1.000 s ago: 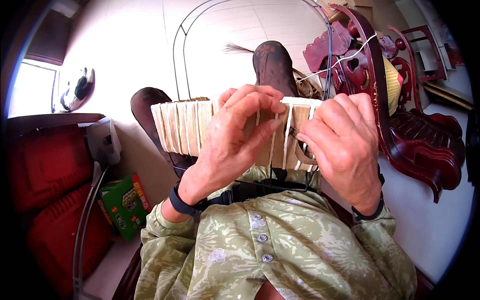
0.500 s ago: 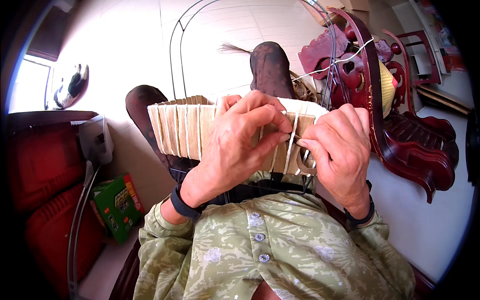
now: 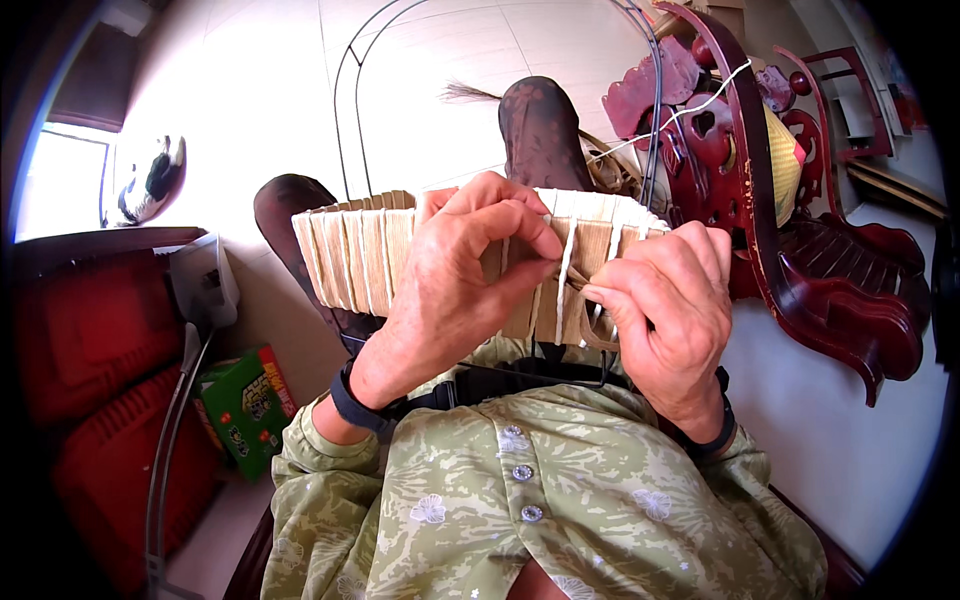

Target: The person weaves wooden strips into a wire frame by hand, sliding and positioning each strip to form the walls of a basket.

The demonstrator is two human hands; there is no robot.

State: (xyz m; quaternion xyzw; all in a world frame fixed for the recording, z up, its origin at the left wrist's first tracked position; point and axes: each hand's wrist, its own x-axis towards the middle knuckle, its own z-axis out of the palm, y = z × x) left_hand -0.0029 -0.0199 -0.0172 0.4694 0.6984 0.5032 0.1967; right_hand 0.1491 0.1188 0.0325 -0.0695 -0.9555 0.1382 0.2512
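Observation:
A tan woven panel [image 3: 350,255] with white upright cords lies across my lap, fixed to a dark wire frame [image 3: 362,50]. My left hand [image 3: 440,265] rests over its middle, thumb and forefinger brought together beside a white cord [image 3: 567,270]. What that pinch holds, if anything, is hidden. Closed at the panel's right part, my right hand [image 3: 670,315] pinches a thin brown strip [image 3: 602,335], which curls below the fingers. The strip's other end passes toward the cord near my left fingertips.
Carved dark-red wooden furniture [image 3: 765,200] stands at the right, a white string [image 3: 690,115] stretched across it. Red cushioned seating [image 3: 110,330], a green box [image 3: 243,412] and a white container [image 3: 205,275] are at the left. A black-and-white object [image 3: 150,185] lies on the pale floor.
Both hands and the panel's right part have shifted slightly left in view. My left fingertips have drawn back a little from the cord; the right hand keeps its pinch on the strip.

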